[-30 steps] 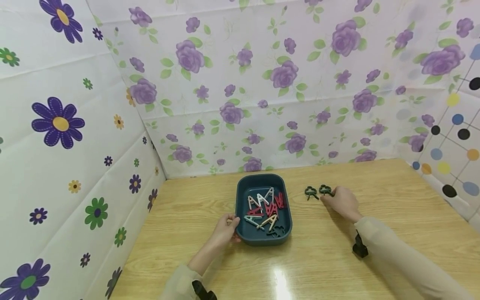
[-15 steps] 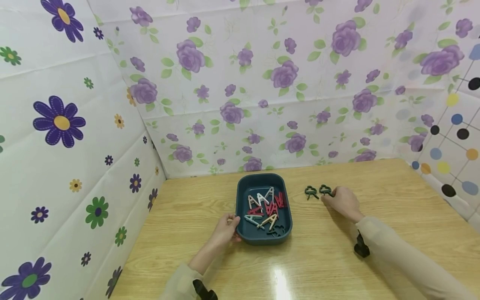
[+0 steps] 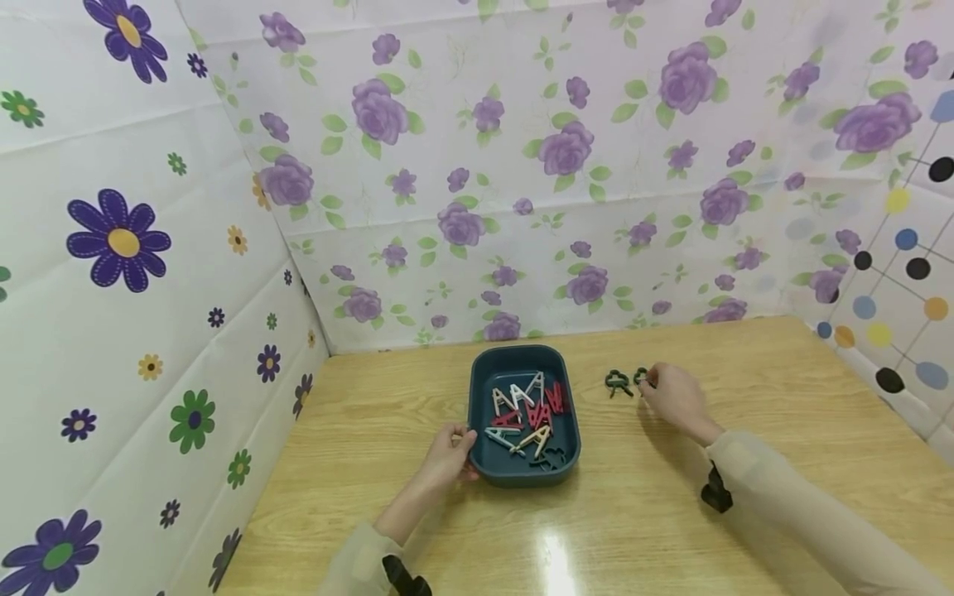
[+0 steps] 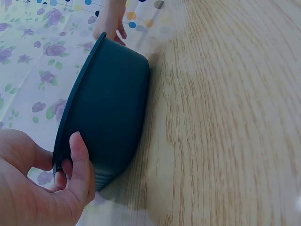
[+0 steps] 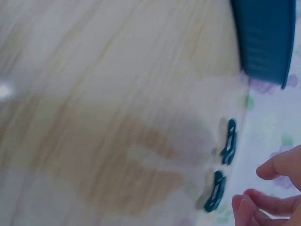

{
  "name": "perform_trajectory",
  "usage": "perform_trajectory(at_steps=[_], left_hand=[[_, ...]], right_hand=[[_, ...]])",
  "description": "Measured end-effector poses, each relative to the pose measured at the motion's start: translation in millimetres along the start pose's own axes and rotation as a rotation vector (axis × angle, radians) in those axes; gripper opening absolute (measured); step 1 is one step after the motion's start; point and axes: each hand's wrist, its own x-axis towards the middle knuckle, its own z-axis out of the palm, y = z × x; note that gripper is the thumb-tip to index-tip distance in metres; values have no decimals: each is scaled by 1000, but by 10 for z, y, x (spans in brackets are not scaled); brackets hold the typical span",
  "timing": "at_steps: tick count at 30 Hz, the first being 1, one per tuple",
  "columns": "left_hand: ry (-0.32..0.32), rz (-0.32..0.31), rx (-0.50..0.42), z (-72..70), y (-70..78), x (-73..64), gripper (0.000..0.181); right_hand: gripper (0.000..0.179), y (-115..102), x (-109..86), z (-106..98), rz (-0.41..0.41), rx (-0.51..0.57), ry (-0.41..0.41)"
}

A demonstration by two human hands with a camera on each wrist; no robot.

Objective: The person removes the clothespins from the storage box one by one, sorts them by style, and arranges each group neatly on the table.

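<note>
A dark teal plastic tub (image 3: 525, 477) stands on the table, with my left hand (image 3: 445, 455) pinching its near left side at the rim; the left wrist view shows thumb and fingers on either side of that rim. Inside lie white, red, pale green and yellow clothespins (image 3: 537, 441), plus a dark green clip (image 3: 550, 460). Right of the tub are two dark green cloud-shaped clips. My right hand (image 3: 676, 401) hovers at the right-hand clip (image 5: 215, 192) and partly covers it in the head view, thumb and fingers apart. The left-hand clip (image 5: 229, 141) lies beside it.
The wooden table (image 3: 358, 414) meets a floral cloth wall (image 3: 462, 273) just behind the tub and clips. Patterned sheets also hang at the left (image 3: 149, 331) and the right (image 3: 894, 273). Glare shines on the near tabletop.
My right hand has shifted slightly left and up over the right-hand clip, hiding more of it. My left hand and the tub stay put.
</note>
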Motion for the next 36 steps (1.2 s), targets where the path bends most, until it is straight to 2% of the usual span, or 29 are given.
perform_trajectory(at_steps=[2, 12, 17, 26, 32, 36], left_hand=[[-1, -1, -3, -2, -8, 3, 19], [10, 2, 10, 0, -13, 5, 20], [14, 3, 14, -2, -23, 20, 19], [21, -6, 25, 7, -20, 37, 20], [20, -4, 24, 4, -22, 31, 20], [16, 5, 17, 6, -26, 25, 20]], right_hand=[[23, -65, 0, 6, -42, 7, 5], [18, -392, -28, 23, -140, 44, 3], [17, -517, -48, 23, -203, 93, -25], [15, -702, -60, 43, -245, 141, -83], [15, -839, -45, 38, -270, 134, -143], [14, -936, -43, 41, -324, 117, -157]])
